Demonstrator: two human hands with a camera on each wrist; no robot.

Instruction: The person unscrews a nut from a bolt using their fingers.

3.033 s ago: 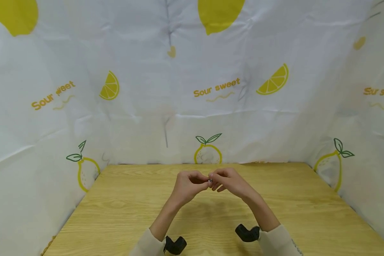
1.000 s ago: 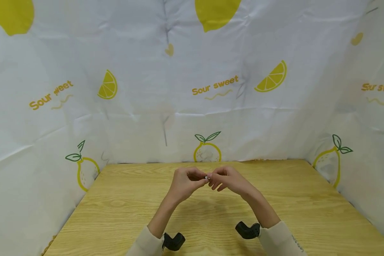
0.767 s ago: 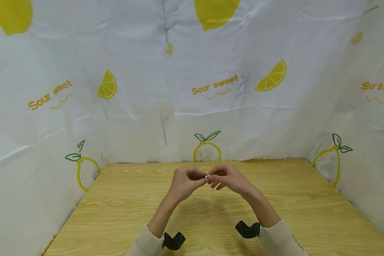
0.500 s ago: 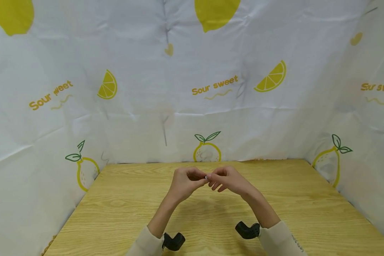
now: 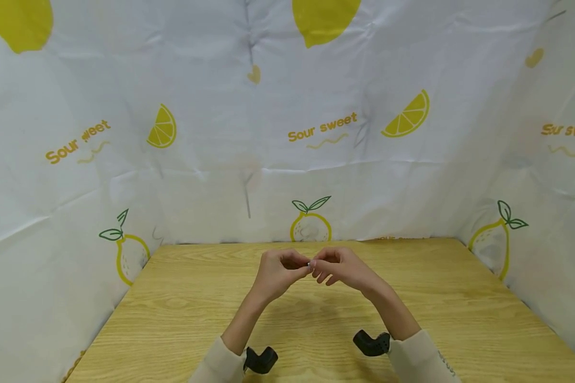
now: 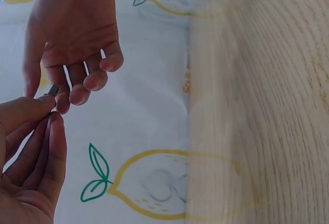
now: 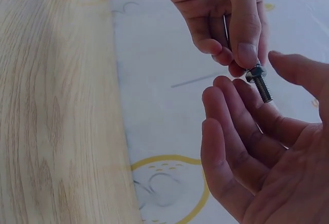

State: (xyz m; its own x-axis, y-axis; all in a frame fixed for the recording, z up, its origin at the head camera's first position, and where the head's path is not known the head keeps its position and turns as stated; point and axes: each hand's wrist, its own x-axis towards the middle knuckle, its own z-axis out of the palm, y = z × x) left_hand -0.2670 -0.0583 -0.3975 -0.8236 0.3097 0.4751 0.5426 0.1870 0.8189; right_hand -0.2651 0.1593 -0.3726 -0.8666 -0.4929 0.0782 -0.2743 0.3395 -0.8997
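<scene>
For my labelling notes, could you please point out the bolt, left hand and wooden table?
Bolt (image 7: 262, 89), right wrist view, on its threaded shaft.
Left hand (image 5: 277, 274), head view, near the thumb's base.
Wooden table (image 5: 182, 308), head view, on its bare top.

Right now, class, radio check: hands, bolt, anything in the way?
Left hand pinching bolt, threaded end exposed. Right hand close by, thumb clear of bolt; finger contact unclear. No obstruction visible.

Lemon-print sheet (image 5: 211, 117) behind wooden table (image 5: 172, 314)

2 cream sleeves (image 5: 219, 363), small grey marking (image 5: 445, 364) on the right one, 2 bent black wrist pieces (image 5: 372, 343)
</scene>
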